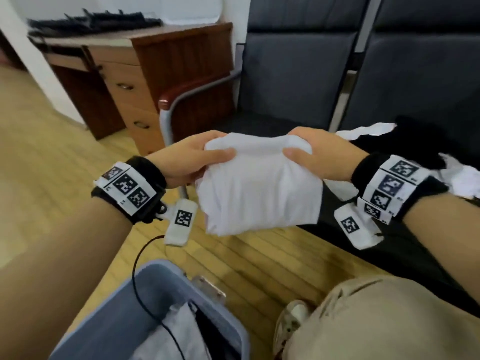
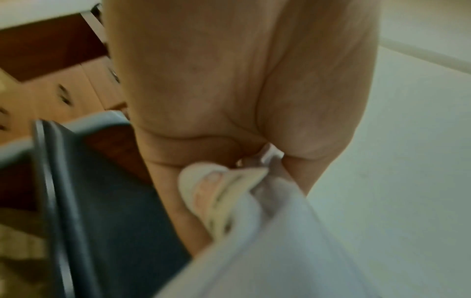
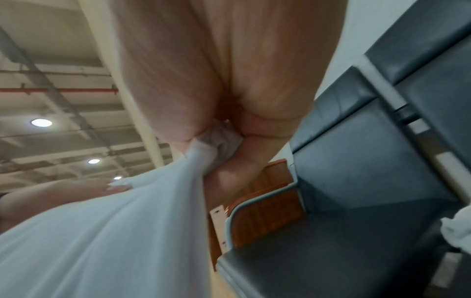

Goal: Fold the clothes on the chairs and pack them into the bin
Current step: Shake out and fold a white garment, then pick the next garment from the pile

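A folded white garment (image 1: pixel 257 188) hangs in the air between both hands, above the floor in front of the chairs. My left hand (image 1: pixel 193 158) pinches its upper left corner, thumb on top. My right hand (image 1: pixel 311 152) pinches the upper right corner the same way. In the left wrist view the white cloth (image 2: pixel 267 252) is bunched in my curled fingers; in the right wrist view the cloth (image 3: pixel 114 231) drapes down from my grip. A pale blue bin (image 1: pixel 145 307) sits on the floor below, near my left forearm, with light and dark clothes inside. More black and white clothes (image 1: pixel 420 149) lie on the right chair seat.
Two dark grey chairs (image 1: pixel 298 74) stand ahead, with a metal and wood armrest (image 1: pixel 176 100) on the left one. A wooden desk with drawers (image 1: pixel 135 74) stands further left. My knee in beige trousers (image 1: pixel 384 320) and a shoe (image 1: pixel 288 326) are at the lower right. A thin cable (image 1: pixel 140 294) crosses the bin.
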Available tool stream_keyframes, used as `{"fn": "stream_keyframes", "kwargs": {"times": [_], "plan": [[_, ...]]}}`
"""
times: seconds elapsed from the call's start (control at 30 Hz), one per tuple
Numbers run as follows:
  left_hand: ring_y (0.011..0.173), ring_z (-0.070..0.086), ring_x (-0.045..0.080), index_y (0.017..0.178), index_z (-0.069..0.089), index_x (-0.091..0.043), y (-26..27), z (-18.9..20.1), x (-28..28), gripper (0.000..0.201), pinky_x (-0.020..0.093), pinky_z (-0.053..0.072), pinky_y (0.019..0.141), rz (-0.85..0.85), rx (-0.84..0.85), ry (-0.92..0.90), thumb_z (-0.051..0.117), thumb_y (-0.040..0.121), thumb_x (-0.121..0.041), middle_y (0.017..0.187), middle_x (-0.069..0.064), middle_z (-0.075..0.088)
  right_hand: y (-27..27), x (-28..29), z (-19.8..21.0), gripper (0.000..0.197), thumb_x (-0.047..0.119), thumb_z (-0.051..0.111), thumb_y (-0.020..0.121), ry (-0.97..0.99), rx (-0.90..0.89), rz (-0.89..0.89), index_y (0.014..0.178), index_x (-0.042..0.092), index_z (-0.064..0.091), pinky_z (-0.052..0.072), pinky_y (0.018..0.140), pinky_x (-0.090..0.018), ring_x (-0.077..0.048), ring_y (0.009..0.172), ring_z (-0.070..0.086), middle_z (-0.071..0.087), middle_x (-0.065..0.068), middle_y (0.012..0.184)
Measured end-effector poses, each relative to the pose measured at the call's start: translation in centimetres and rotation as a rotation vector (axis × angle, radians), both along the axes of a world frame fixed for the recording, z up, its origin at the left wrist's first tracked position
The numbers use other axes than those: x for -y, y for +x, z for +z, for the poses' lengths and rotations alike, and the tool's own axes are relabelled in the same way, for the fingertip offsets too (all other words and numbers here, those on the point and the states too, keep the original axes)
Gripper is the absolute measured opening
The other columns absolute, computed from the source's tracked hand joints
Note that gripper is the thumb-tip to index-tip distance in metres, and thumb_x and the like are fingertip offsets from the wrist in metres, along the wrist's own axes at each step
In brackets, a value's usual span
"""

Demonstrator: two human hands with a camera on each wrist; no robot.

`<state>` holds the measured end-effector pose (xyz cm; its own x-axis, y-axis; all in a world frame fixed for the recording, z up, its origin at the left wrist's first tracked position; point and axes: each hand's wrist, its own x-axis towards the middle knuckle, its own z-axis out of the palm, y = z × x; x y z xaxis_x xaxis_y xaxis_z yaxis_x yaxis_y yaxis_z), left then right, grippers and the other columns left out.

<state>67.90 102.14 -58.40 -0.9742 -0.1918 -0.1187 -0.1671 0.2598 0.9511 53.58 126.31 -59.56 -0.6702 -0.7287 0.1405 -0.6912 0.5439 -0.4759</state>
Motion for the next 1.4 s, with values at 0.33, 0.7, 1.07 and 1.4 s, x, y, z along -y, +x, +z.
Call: {"fn": "stream_keyframes", "kwargs": {"times": [0.33, 0.7, 1.07, 1.4], "plan": [[0.118, 0.067, 0.038, 0.135, 0.058, -0.015, 13.1, -7.9, 7.5, 0.036, 0.064, 0.050, 0.103, 0.218, 0.132, 0.005, 0.064, 0.101, -0.026, 0.126, 0.014, 0.071, 7.3, 11.7, -5.1, 0.028, 0.038, 0.053, 0.102, 0.227, 0.081, 0.306, 0.128, 0.029, 0.051, 0.054, 0.089, -0.046, -0.024, 0.097, 0.065, 0.066, -0.002, 0.116], [0.097, 0.073, 0.023, 0.126, 0.062, -0.015, 21.8, -15.8, 8.7, 0.031, 0.029, 0.059, 0.072, 0.329, 0.256, 0.087, 0.067, 0.099, -0.029, 0.109, 0.004, 0.077, 14.1, 15.1, -12.9, 0.027, 0.030, 0.050, 0.104, 0.274, 0.261, 0.473, 0.131, 0.025, 0.049, 0.052, 0.074, -0.035, -0.020, 0.094, 0.063, 0.065, 0.000, 0.114], [0.114, 0.071, 0.029, 0.132, 0.059, -0.012, 25.8, -20.8, 7.0, 0.033, 0.044, 0.059, 0.095, 0.347, 0.322, 0.249, 0.064, 0.101, -0.022, 0.123, 0.009, 0.073, 17.8, 14.1, -16.7, 0.029, 0.029, 0.048, 0.106, 0.346, 0.391, 0.517, 0.135, 0.031, 0.048, 0.049, 0.065, -0.019, -0.013, 0.090, 0.063, 0.060, 0.009, 0.114], [0.119, 0.062, 0.021, 0.149, 0.031, -0.022, 26.2, -23.9, 7.4, 0.062, 0.037, 0.057, 0.092, 0.534, 0.527, -0.122, 0.067, 0.099, -0.029, 0.142, 0.005, 0.056, 17.1, 14.4, -19.3, 0.056, 0.008, 0.057, 0.097, 0.544, 0.089, 0.466, 0.147, 0.022, 0.036, 0.053, 0.091, -0.038, -0.023, 0.106, 0.054, 0.031, -0.005, 0.148]]}}
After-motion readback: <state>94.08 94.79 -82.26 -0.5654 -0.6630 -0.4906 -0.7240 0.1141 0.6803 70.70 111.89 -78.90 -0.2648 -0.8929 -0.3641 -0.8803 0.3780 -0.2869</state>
